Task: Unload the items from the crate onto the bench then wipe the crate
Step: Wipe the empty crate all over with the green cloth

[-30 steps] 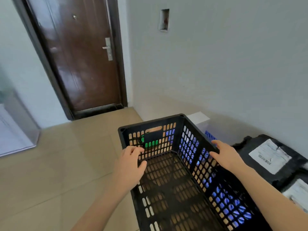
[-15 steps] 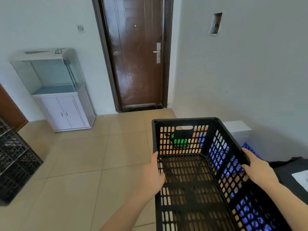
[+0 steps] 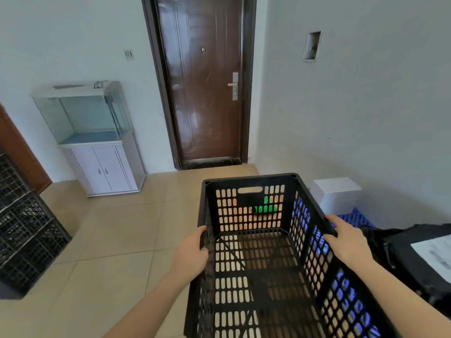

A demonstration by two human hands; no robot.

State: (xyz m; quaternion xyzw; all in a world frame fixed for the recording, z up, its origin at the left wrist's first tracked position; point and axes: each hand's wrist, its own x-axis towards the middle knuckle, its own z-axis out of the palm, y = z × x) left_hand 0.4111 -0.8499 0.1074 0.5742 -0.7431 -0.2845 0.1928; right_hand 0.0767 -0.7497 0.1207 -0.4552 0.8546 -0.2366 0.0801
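Note:
A black perforated plastic crate (image 3: 249, 180) fills the lower middle of the head view, with nothing visible inside it. My left hand (image 3: 190, 256) grips its left rim. My right hand (image 3: 346, 240) grips its right rim. The crate is held above the tiled floor. Black parcels with white labels (image 3: 415, 254) lie to the right of the crate. A green object (image 3: 266, 207) shows through the holes of the crate's far wall. The bench itself is not clearly visible.
A white box (image 3: 338, 193) and a blue crate (image 3: 357, 217) sit by the right wall. A fish tank on a white cabinet (image 3: 102, 164) stands at the left wall beside a brown door (image 3: 202, 93). Stacked black crates (image 3: 22, 228) stand at the far left.
The view has swung left, bringing the fish tank and stacked crates into sight. The crate has turned with me, both hands still on its rims.

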